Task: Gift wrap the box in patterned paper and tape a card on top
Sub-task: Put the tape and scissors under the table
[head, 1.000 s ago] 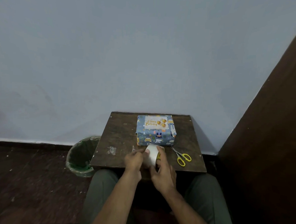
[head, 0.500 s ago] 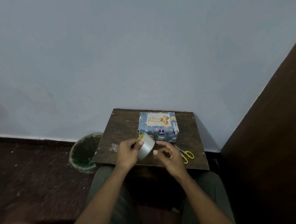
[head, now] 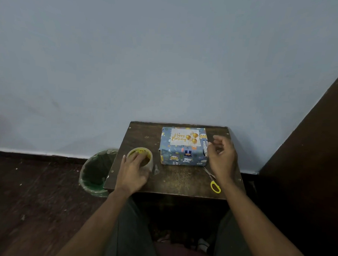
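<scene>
The box (head: 183,157), wrapped in blue patterned paper, stands at the back of the small dark wooden table (head: 177,180). A white "Happy Birthday" card (head: 184,137) lies flat on its top. A clear tape roll (head: 143,152) with a yellow core lies flat on the table to the left of the box. My left hand (head: 133,169) grips it from above, fingers curled over the rim. My right hand (head: 222,156) hovers at the box's right end with loosely curled fingers, fingertips near the box's upper right edge. I see nothing held in it.
Yellow-handled scissors (head: 215,187) lie on the table under my right wrist, near the front right. A small scrap of clear tape (head: 156,169) lies beside the roll. A green-lined bin (head: 96,171) stands on the floor at the left. A dark wooden panel (head: 307,151) rises at the right.
Both hands held the tape roll in front of the box. My left hand has carried it left and set it flat on the table; my right hand has let go and moved to the box's right end.
</scene>
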